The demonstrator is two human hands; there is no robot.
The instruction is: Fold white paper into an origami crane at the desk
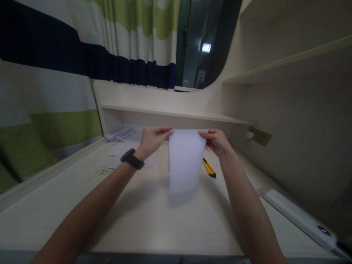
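White paper sheet (184, 161) hung upright above the surface (143, 216), held by its top edge in both hands. Left hand (152, 141): grip closed on the top left corner, thumb and fingers pinching the edge; a black wristwatch (132, 159) sat on that wrist. Right hand (217, 141): grip closed on the top right corner in the same pinch. Sheet hung straight down between the two grips, its lower edge free and clear of the surface, with a soft shadow directly under it.

Just below the right grip, and partly behind the sheet's right edge, a yellow and black utility knife (209, 168) lay flat on the surface. Beyond the left grip, toward the striped curtain (82, 55), loose sheets of paper (121, 146) lay spread on the surface, some with printed lines. Below that grip and further out lay thin paper scraps (99, 171). Behind both grips ran a pale shelf (176, 113). Well out from the right grip, a white power strip (299, 218) lay along the surface's edge; a wall socket (258, 136) sat higher up on that side.
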